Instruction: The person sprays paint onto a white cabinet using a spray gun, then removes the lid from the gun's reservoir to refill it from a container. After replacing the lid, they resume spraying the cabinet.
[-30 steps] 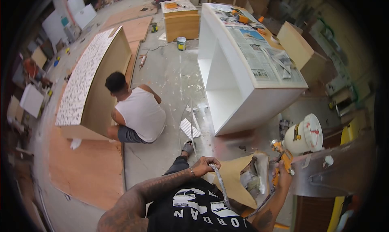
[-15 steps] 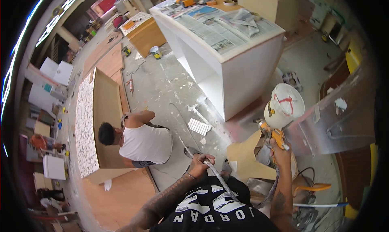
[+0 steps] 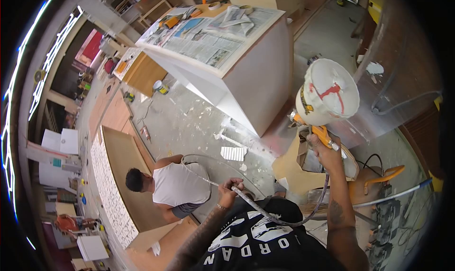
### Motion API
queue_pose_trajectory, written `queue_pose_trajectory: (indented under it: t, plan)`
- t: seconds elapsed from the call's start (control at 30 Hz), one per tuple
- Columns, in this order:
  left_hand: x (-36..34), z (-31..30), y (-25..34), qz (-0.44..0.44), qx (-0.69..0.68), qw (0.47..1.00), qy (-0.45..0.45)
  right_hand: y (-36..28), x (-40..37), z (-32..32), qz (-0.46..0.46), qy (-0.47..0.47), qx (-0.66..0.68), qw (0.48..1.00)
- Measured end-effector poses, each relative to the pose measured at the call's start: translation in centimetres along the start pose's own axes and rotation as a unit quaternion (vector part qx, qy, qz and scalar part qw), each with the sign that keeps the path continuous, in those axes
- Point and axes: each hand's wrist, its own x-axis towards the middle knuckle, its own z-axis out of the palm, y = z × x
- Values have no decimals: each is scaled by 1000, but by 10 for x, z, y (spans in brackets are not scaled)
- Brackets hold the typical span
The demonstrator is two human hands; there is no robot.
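Observation:
My right hand (image 3: 322, 150) is wrapped round the handle of an orange spray gun (image 3: 325, 136), which carries a large white cup (image 3: 328, 92) with a red streak on its lid. A pale hose (image 3: 265, 214) runs from the gun's side across my black shirt to my left hand (image 3: 230, 191), whose fingers are closed round it. Beyond my hands stands a white cabinet (image 3: 258, 76) with newspaper (image 3: 204, 43) spread over its top. Brown paper-like sheeting (image 3: 289, 167) lies below the gun.
A person in a white top (image 3: 177, 185) crouches at the left beside a long open wooden box (image 3: 125, 152). A ridged white piece (image 3: 233, 153) and an open can (image 3: 160, 87) are on the floor. An orange curved object (image 3: 386, 175) stands at the right.
The camera view has turned, so the cabinet appears further left. The gun and cup look larger and higher. The hose now loops more widely, and the crouching person leans lower beside the box.

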Motion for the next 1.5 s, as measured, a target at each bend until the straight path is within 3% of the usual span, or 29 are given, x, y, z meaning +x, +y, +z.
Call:
queue_pose_trajectory:
  t: [0.37, 0.53, 0.67, 0.73, 0.97, 1.5]
  plan:
    - [-2, 25, -10, 19, 22, 999, -31, 12, -2, -28, -1, -14, 28, 1000]
    - [-13, 36, -1, -2, -30, 999, -42, 5, 3, -28, -28, -10, 42, 999]
    - [-19, 41, 11, -11, -41, 998, -42, 4, 12, -36, -40, -51, 40, 997]
    - [-20, 38, 6, 11, 33, 999, -17, -1, 16, -38, -32, -50, 46, 997]
    - [-22, 47, 6, 22, -6, 999, 23, -7, 30, -43, -26, -102, 120, 987]
    - [-19, 49, 8, 55, 35, 998, 7, -23, 37, -49, -36, -128, 127, 983]
